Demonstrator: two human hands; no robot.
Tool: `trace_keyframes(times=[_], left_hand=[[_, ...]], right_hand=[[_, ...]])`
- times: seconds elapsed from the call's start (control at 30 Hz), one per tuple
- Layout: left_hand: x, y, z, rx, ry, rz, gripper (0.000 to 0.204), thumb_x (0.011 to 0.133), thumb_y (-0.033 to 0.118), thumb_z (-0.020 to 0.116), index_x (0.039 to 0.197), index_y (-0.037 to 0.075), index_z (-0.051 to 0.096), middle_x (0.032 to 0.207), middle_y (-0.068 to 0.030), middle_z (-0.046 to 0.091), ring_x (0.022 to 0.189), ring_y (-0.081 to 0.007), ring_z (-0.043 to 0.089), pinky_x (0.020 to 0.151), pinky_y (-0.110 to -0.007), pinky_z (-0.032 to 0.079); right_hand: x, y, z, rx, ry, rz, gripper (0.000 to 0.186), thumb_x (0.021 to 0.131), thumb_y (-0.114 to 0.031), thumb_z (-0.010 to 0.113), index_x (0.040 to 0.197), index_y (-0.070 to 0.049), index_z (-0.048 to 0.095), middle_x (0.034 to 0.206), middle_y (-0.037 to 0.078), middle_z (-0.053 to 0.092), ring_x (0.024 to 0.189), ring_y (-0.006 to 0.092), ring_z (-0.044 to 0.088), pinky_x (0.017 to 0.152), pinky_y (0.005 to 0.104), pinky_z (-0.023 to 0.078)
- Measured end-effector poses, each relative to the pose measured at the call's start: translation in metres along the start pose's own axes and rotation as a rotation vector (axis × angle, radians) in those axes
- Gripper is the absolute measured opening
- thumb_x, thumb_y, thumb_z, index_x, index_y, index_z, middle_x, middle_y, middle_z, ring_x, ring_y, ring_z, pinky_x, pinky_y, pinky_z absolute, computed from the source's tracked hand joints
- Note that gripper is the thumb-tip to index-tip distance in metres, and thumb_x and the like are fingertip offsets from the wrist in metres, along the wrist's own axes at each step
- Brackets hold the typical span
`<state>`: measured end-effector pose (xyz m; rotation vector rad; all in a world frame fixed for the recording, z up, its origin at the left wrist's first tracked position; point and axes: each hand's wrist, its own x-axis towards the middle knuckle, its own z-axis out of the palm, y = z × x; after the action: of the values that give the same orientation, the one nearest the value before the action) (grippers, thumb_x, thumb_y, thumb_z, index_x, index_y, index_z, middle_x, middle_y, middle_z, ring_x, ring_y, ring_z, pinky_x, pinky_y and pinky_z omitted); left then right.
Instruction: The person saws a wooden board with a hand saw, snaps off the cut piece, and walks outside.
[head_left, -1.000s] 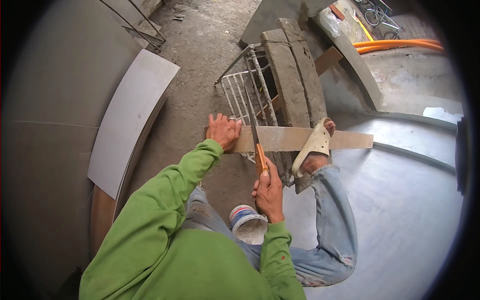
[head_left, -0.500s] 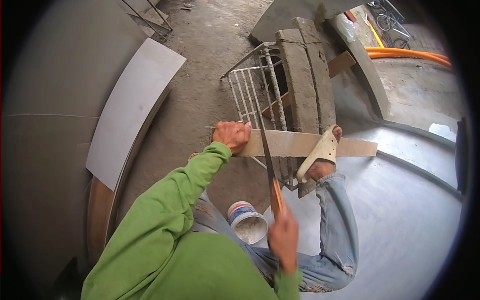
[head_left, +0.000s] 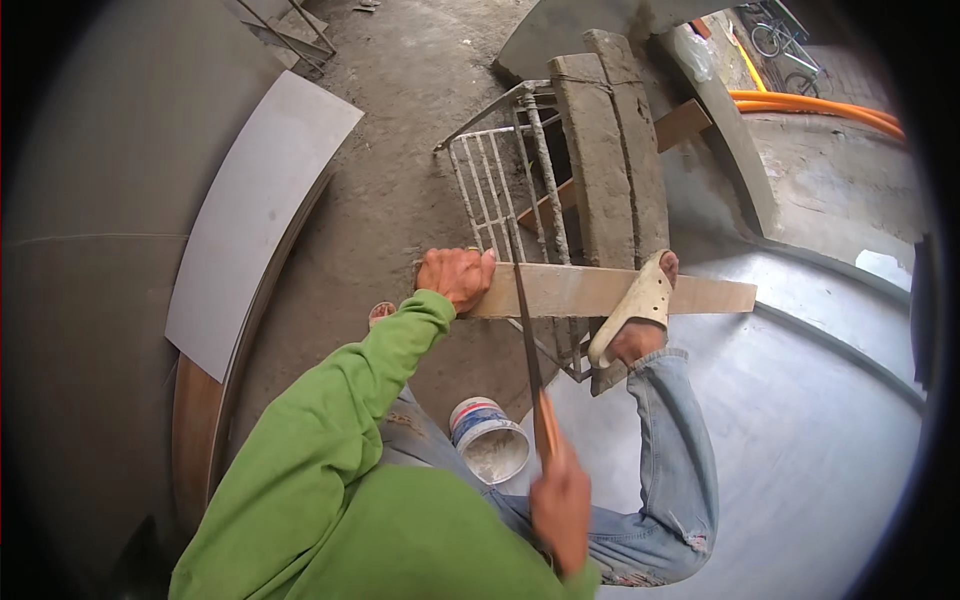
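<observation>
My left hand (head_left: 456, 277) grips a light wooden plank (head_left: 578, 291) near its left end, fingers curled over it. A handsaw (head_left: 529, 355) lies across the plank just right of that hand, blade pointing away from me. My right hand (head_left: 560, 495), slightly blurred, is closed on its orange wooden handle, low over my legs. My right foot, in a cream sandal (head_left: 637, 305), rests on the plank to the right of the blade. Under and beyond the plank are a dirty white metal rack (head_left: 487, 185) and two rough grey slabs or beams (head_left: 602, 150).
A white bucket (head_left: 491, 448) stands between my legs. Stacked flat boards (head_left: 255, 215) lean at the left by a grey wall. Orange hoses (head_left: 815, 105), a bicycle (head_left: 775, 45) and a white plastic bag (head_left: 695, 55) are at the far right. A pale smooth surface (head_left: 810, 430) lies at lower right.
My right hand and the saw have moved down toward my body since a second ago, drawing the handle well below the plank. My left hand still holds the plank in much the same place.
</observation>
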<state>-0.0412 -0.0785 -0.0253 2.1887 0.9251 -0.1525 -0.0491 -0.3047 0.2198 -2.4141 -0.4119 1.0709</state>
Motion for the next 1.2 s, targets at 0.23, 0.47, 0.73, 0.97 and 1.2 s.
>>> trace_keyframes(times=[0.23, 0.47, 0.73, 0.97, 1.2], left_hand=[[0.002, 0.005, 0.005, -0.024, 0.051, 0.058, 0.052, 0.097, 0.041, 0.043, 0.075, 0.002, 0.070, 0.074, -0.0225, 0.067, 0.072, -0.0409, 0.067, 0.074, -0.049, 0.053], [-0.001, -0.003, 0.002, -0.010, 0.058, -0.029, 0.054, 0.096, 0.043, 0.042, 0.078, 0.002, 0.071, 0.077, -0.0236, 0.068, 0.075, -0.0421, 0.067, 0.077, -0.049, 0.053], [0.000, 0.006, 0.007, -0.068, 0.014, 0.055, 0.056, 0.097, 0.043, 0.038, 0.079, 0.002, 0.072, 0.078, -0.0231, 0.068, 0.077, -0.0421, 0.067, 0.080, -0.048, 0.052], [0.003, 0.014, 0.006, -0.018, 0.046, 0.044, 0.056, 0.098, 0.044, 0.039, 0.078, 0.002, 0.071, 0.077, -0.0229, 0.068, 0.072, -0.0416, 0.067, 0.075, -0.049, 0.054], [0.000, -0.003, 0.002, 0.027, -0.014, 0.001, 0.057, 0.098, 0.045, 0.040, 0.079, 0.002, 0.072, 0.077, -0.0233, 0.068, 0.074, -0.0421, 0.067, 0.076, -0.049, 0.053]], right_hand=[[0.131, 0.027, 0.050, 0.002, 0.168, -0.175, 0.037, 0.104, -0.028, 0.038, 0.107, 0.002, 0.059, 0.070, 0.020, 0.049, 0.063, 0.0261, 0.052, 0.058, 0.0425, 0.040], [-0.031, 0.030, 0.001, 0.056, 0.045, 0.018, 0.042, 0.103, -0.023, 0.037, 0.131, 0.001, 0.057, 0.070, 0.008, 0.056, 0.051, 0.0132, 0.051, 0.050, 0.0314, 0.044], [0.186, 0.046, 0.074, 0.208, 0.154, -0.098, 0.037, 0.106, -0.033, 0.039, 0.097, -0.003, 0.057, 0.061, 0.004, 0.048, 0.044, 0.0092, 0.047, 0.041, 0.0289, 0.044], [0.179, 0.022, 0.059, 0.171, 0.246, -0.207, 0.032, 0.104, -0.028, 0.038, 0.122, -0.005, 0.053, 0.085, 0.019, 0.058, 0.074, 0.0329, 0.056, 0.066, 0.0424, 0.045], [-0.031, 0.029, -0.005, 0.050, 0.088, 0.006, 0.041, 0.105, -0.032, 0.033, 0.118, -0.002, 0.058, 0.079, 0.006, 0.055, 0.065, 0.0148, 0.052, 0.059, 0.0330, 0.043]])
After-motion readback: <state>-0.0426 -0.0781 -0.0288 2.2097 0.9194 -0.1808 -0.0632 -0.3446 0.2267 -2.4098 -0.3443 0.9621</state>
